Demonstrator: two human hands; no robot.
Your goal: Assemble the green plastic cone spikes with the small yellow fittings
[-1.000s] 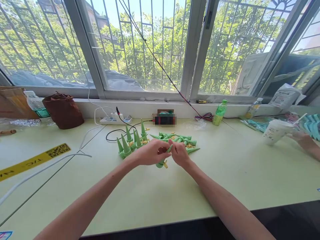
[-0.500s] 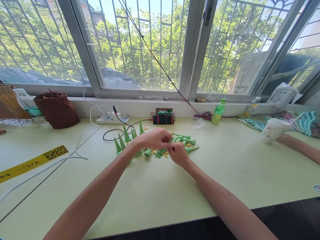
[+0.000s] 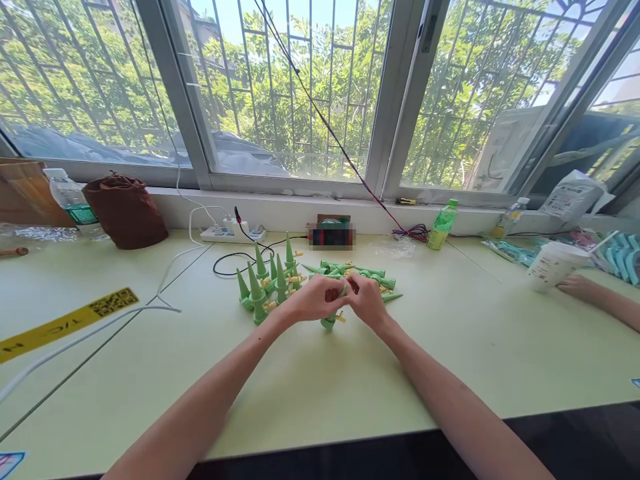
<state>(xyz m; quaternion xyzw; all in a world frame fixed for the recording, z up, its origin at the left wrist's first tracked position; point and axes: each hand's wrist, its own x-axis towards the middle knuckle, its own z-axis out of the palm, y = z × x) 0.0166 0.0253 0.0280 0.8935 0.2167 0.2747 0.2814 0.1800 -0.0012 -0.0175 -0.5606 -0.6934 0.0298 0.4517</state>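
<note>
Over at the far left, from where I stand, a cardboard box [image 3: 27,193] sits by the window beside a clear plastic bottle [image 3: 70,197] with a white cap. In front, a yellow strip [image 3: 65,325] bearing a black-and-white code crosses the view, and a brown drawstring pouch [image 3: 125,212] slumps just right of the bottle. A white power strip [image 3: 213,235] lies against the wall, cords running from it.

Next comes a cluster of green spikes [image 3: 257,293], points up, with small yellow taps among them. Just right of these, the person's left hand [image 3: 317,298] pinches one green spike [image 3: 329,323] near its slender tip; the wide base, with its yellow tap [image 3: 341,317], shows below the fingers, over the near side of the table [image 3: 450,347]. The right hand [image 3: 367,298] meets the left at that tip, its fingers drawn in narrow; I can't tell whether they grip it. Behind both hands, more spikes [image 3: 380,275] lie in a loose heap.

Farther right, a green-capped bottle [image 3: 443,225] stands by a coiled cable [image 3: 417,232]. Then there's a white cup [image 3: 555,267] with a straw, and a co-worker's hand [image 3: 575,287] rests beside it.
</note>
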